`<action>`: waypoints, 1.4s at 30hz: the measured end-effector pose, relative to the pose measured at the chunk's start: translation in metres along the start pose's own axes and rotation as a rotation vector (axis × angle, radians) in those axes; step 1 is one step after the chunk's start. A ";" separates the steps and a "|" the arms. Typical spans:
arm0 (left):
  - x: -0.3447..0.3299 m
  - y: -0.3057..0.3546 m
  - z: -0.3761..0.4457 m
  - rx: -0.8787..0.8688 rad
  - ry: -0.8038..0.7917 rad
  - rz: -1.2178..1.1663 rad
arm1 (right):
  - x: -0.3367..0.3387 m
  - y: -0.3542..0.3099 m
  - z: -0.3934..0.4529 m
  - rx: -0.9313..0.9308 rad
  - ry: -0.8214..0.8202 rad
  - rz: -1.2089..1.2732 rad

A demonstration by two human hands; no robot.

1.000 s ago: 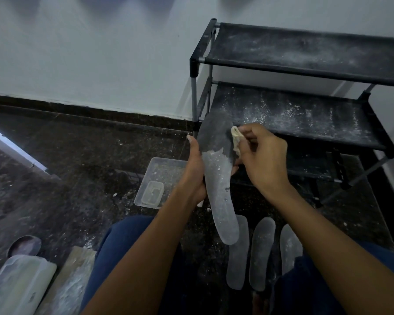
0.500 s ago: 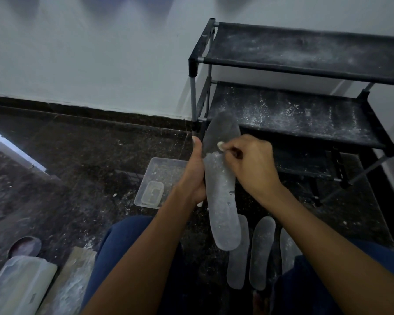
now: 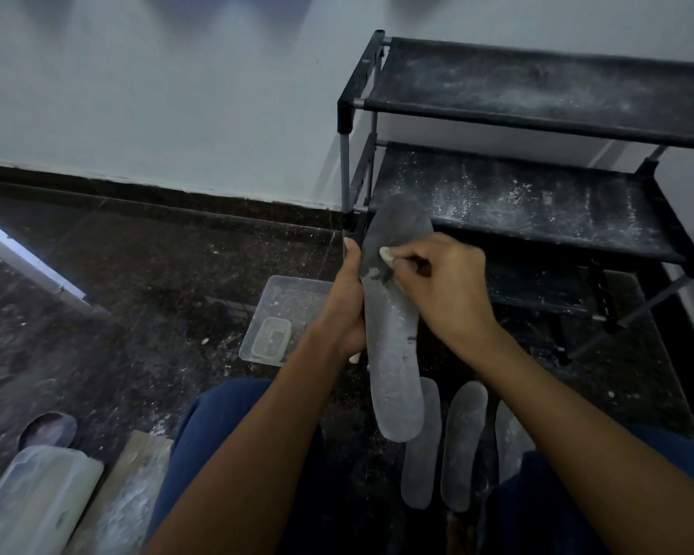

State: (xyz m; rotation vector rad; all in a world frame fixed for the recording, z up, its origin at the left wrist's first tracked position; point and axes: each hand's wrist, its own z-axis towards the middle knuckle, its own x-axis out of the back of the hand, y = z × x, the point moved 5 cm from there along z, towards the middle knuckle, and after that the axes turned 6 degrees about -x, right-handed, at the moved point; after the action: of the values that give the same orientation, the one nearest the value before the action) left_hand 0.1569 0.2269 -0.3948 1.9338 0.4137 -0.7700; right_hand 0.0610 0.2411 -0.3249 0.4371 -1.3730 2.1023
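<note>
A long grey insole (image 3: 393,346), dusted with white powder, stands nearly upright in front of me. My left hand (image 3: 347,310) grips its left edge around the middle, thumb pointing up. My right hand (image 3: 437,286) pinches a small pale wad of cloth (image 3: 386,255) and presses it on the insole's upper part, where the surface looks darker than below.
Three more dusty insoles (image 3: 463,442) lie on the dark floor between my knees. A clear plastic tray (image 3: 285,290) with a small container sits behind my left hand. A black two-tier rack (image 3: 537,202) stands at the right. A plastic box (image 3: 33,502) and board lie bottom left.
My right hand moved from the insole's right edge onto its face with the wad, then slid slightly. The insole tilted a little; my left hand kept its grip.
</note>
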 end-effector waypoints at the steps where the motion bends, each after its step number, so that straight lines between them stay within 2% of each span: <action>1: -0.001 -0.001 -0.001 0.002 -0.003 -0.004 | 0.000 0.000 0.001 -0.002 0.015 -0.002; 5: 0.001 0.000 -0.002 0.026 0.008 -0.014 | -0.014 -0.004 -0.009 -0.009 -0.151 -0.005; 10: -0.001 0.001 -0.003 -0.003 -0.008 -0.014 | -0.004 -0.002 -0.002 -0.017 0.007 0.030; 13: 0.000 0.000 -0.003 0.011 -0.001 -0.007 | -0.015 -0.003 -0.011 -0.029 -0.122 0.029; 15: 0.001 0.001 -0.003 0.017 0.003 -0.023 | -0.015 -0.004 -0.012 -0.038 -0.150 0.056; 20: -0.003 -0.003 -0.008 0.070 -0.057 -0.024 | -0.004 0.001 0.003 0.012 0.022 -0.072; 24: -0.003 -0.005 -0.010 0.083 -0.059 -0.037 | -0.011 -0.008 -0.005 0.065 -0.065 -0.066; 27: 0.000 -0.003 -0.008 0.063 -0.041 -0.074 | -0.012 -0.008 -0.006 0.035 -0.162 0.000; 32: -0.001 -0.004 -0.007 0.063 -0.036 -0.053 | -0.005 -0.007 -0.001 -0.054 -0.062 0.022; 37: 0.003 -0.003 -0.005 0.070 0.005 -0.054 | -0.015 -0.016 -0.015 -0.097 -0.218 0.068; 42: -0.002 -0.003 -0.007 0.060 -0.025 -0.062 | -0.004 -0.010 -0.004 -0.068 -0.038 0.043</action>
State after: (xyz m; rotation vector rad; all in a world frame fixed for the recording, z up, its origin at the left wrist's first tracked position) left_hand 0.1560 0.2348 -0.3926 1.9724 0.4414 -0.8547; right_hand 0.0700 0.2465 -0.3215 0.4249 -1.4837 2.0848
